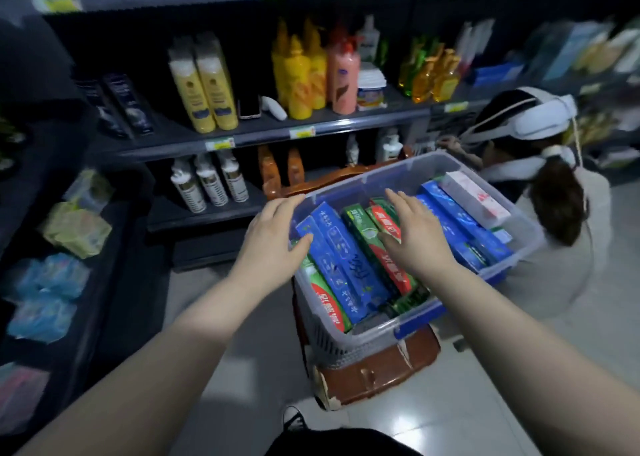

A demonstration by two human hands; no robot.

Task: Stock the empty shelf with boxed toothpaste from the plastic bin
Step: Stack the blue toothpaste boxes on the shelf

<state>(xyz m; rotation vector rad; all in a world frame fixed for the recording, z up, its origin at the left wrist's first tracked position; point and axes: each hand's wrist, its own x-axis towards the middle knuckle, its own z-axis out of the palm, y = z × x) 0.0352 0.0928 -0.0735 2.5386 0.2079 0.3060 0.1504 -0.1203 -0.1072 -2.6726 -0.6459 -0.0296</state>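
L hand [277, 236] open at clear plastic bin [381, 176], left rim; R hand [414, 236] open above contents. Target: long blue cardboard toothpaste box [346, 265], prob. light, stiff, crushable; grip mid-length.

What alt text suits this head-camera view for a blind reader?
A person's left hand and right hand reach open-fingered over a clear plastic bin full of blue, green and red toothpaste boxes. Dark store shelves holding yellow bottles stand behind it.

I see a dim aisle; the shelves [242, 133] are dark and blurred toward the bent edges, while the floor [485, 403] shows pale glare.
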